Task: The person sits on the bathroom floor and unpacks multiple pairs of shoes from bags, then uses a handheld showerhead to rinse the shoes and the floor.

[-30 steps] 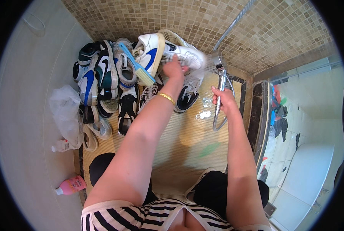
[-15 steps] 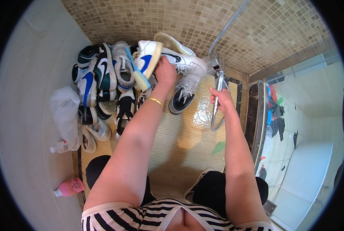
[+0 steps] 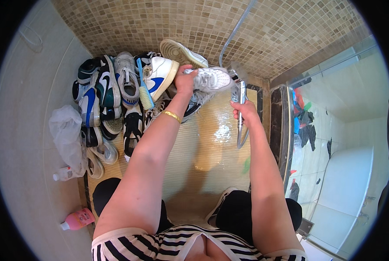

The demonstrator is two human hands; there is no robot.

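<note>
My left hand [image 3: 185,81] is closed on the heel end of a white sneaker [image 3: 212,79], held up with its laced top showing and its toe to the right. My right hand [image 3: 247,112] grips the chrome handle of a shower head [image 3: 241,89], right beside the sneaker's toe; blurred water spray hits the toe. Below the sneaker, a dark-and-white shoe [image 3: 195,105] is partly hidden. A blue scrub brush [image 3: 144,92] with pale bristles leans on a white sneaker with a blue mark [image 3: 160,75], left of my left hand. Another white shoe [image 3: 183,53] shows its sole by the wall.
Several sneakers [image 3: 108,87] are heaped at the left, beside a clear plastic bag [image 3: 67,130] and a small bottle [image 3: 64,174]. A pink bottle [image 3: 79,219] lies near my left knee. The ribbed floor [image 3: 203,161] is wet. A dark sill [image 3: 279,117] borders the right side.
The held white sneaker has turned so its laced top faces up, with its toe still rightward. The shower head has tilted and now sprays the toe. My head view has shifted slightly.
</note>
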